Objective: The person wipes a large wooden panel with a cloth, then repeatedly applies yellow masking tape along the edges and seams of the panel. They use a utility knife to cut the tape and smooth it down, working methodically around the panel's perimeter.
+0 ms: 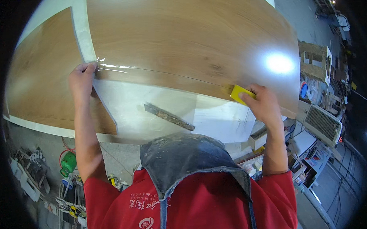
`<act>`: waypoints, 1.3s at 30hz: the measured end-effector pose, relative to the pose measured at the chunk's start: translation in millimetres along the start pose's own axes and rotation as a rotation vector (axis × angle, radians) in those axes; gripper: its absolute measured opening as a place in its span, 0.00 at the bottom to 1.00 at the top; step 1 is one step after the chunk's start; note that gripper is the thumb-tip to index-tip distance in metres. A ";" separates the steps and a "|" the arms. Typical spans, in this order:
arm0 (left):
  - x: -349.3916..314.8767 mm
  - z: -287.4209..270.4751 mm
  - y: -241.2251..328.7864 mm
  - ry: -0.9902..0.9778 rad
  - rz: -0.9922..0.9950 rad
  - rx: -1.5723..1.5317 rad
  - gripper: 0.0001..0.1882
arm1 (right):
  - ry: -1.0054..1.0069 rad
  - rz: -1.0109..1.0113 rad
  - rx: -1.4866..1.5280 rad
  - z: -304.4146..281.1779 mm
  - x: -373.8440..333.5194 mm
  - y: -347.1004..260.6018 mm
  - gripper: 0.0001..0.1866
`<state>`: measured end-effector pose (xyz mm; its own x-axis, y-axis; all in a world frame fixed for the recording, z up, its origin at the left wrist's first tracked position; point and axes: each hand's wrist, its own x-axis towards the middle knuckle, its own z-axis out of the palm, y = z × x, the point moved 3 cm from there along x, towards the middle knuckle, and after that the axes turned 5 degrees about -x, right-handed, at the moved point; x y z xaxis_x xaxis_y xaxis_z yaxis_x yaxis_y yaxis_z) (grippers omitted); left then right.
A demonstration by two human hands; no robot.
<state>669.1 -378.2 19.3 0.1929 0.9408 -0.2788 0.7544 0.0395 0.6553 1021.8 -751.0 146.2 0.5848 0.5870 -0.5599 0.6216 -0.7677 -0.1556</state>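
Observation:
A wood-grain film (180,34) covers most of a white panel (143,108) in front of me. My left hand (82,79) pinches the clear backing edge of the film at the panel's left side. My right hand (264,103) presses a yellow squeegee (241,93) against the film's lower edge on the right. Below that edge the white panel is bare, with a narrow rough strip (169,117) lying across it. A second wood-grain piece (45,87) covers the panel left of a white seam.
A bright lamp glare (278,63) shows on the film at right. A green jug (68,163), tools and boxes lie on the floor at lower left. Shelves with containers and a white grille (322,123) stand at right. My grey apron and red shirt fill the bottom.

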 end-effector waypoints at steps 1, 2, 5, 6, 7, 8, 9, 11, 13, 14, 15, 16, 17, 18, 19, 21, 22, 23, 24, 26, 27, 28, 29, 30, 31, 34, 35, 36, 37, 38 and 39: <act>-0.9 -0.4 0.4 0.003 0.006 -0.013 0.17 | 0.010 -0.008 -0.042 1.7 2.1 -2.0 0.18; -2.0 -0.4 0.5 0.005 0.013 -0.027 0.17 | 0.020 -0.017 -0.083 5.3 4.1 -2.7 0.18; 4.5 0.0 -7.6 -0.004 0.048 -0.011 0.17 | 0.023 -0.040 -0.172 7.0 10.2 -10.9 0.20; 6.1 0.9 -9.4 -0.010 0.061 0.004 0.17 | 0.018 -0.048 -0.195 7.2 12.4 -13.8 0.20; 5.7 1.9 -10.2 -0.004 0.057 0.001 0.17 | 0.013 -0.050 -0.198 8.3 15.1 -15.4 0.21; 4.2 1.3 -8.0 0.000 0.053 -0.003 0.17 | 0.008 -0.052 -0.201 10.0 17.9 -17.5 0.21; 2.6 1.0 -5.7 0.006 0.049 -0.006 0.17 | 0.004 -0.054 -0.204 11.7 19.9 -19.4 0.21; -0.7 -0.9 0.2 0.021 0.037 0.022 0.17 | 0.017 -0.069 -0.214 16.4 23.8 -25.9 0.21; -2.9 1.5 1.4 0.026 0.046 0.044 0.17 | 0.033 -0.062 -0.226 18.2 25.3 -28.3 0.21; -1.1 4.6 -4.8 0.028 0.062 0.057 0.17 | 0.043 -0.052 -0.229 20.2 26.3 -31.2 0.21; -3.1 -0.7 1.1 0.038 0.077 0.080 0.17 | 0.052 -0.051 -0.223 23.5 28.6 -34.6 0.20; -8.9 -2.7 10.3 0.006 0.045 0.131 0.17 | 0.053 -0.053 -0.222 26.1 30.8 -35.5 0.20; -9.7 -2.4 8.9 0.049 0.081 0.164 0.17 | 0.056 -0.052 -0.222 28.2 31.8 -34.0 0.20; -10.7 1.3 4.1 0.089 0.117 0.193 0.17 | 0.059 -0.050 -0.226 30.5 33.1 -33.2 0.20; -13.6 0.4 2.9 0.112 0.138 0.204 0.17 | 0.065 -0.049 -0.233 32.9 34.1 -35.0 0.20; -20.8 2.2 12.4 0.147 0.185 0.222 0.17 | 0.078 -0.035 -0.250 34.9 34.6 -35.8 0.20; -26.7 1.5 21.2 0.163 0.175 0.253 0.17 | 0.089 -0.045 -0.240 35.8 35.0 -36.5 0.20; -34.6 2.4 31.4 0.175 0.164 0.279 0.17 | 0.101 -0.051 -0.234 36.3 34.7 -35.5 0.20; -38.0 0.6 36.7 0.186 0.155 0.304 0.17 | 0.114 -0.056 -0.227 36.8 34.8 -35.4 0.20; -37.8 -0.3 30.8 0.162 0.141 0.353 0.24 | 0.122 -0.063 -0.231 37.2 34.9 -35.4 0.20; -40.4 0.5 33.0 0.206 0.135 0.396 0.27 | 0.126 -0.064 -0.235 37.1 35.2 -35.1 0.20; -42.0 1.2 34.4 0.248 0.129 0.437 0.29 | 0.119 -0.066 -0.232 37.6 36.4 -35.1 0.20; -43.5 2.6 33.8 0.332 0.169 0.424 0.29 | 0.113 -0.065 -0.230 38.2 37.4 -34.4 0.20; -44.7 4.9 32.0 0.415 0.209 0.409 0.29 | 0.108 -0.064 -0.229 38.9 37.9 -33.6 0.20; -45.4 6.1 32.5 0.498 0.250 0.393 0.29 | 0.117 -0.057 -0.230 39.4 37.7 -32.5 0.20; -79.3 50.4 126.4 0.197 0.580 0.251 0.27 | 0.126 -0.052 -0.227 43.0 39.5 -30.9 0.20; -91.7 85.2 134.9 0.228 0.586 0.247 0.25 | 0.133 -0.057 -0.217 41.4 39.7 -32.7 0.20; -105.7 98.4 170.4 -0.058 0.570 0.231 0.30 | 0.137 -0.052 -0.204 40.2 39.8 -32.8 0.21; -117.5 125.9 175.9 -0.050 0.740 0.242 0.33 | 0.128 -0.037 -0.206 38.3 38.5 -36.3 0.21; -124.8 148.7 167.8 -0.040 0.909 0.256 0.37 | 0.119 -0.024 -0.209 36.7 36.9 -39.3 0.21; -121.5 156.5 160.2 -0.076 0.899 0.250 0.39 | 0.112 0.000 -0.211 35.0 36.4 -38.6 0.21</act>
<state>864.7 -538.9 48.3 0.8034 0.5579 0.2081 0.4133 -0.7741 0.4796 1000.8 -709.0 103.4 0.6319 0.6205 -0.4644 0.7097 -0.7040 0.0249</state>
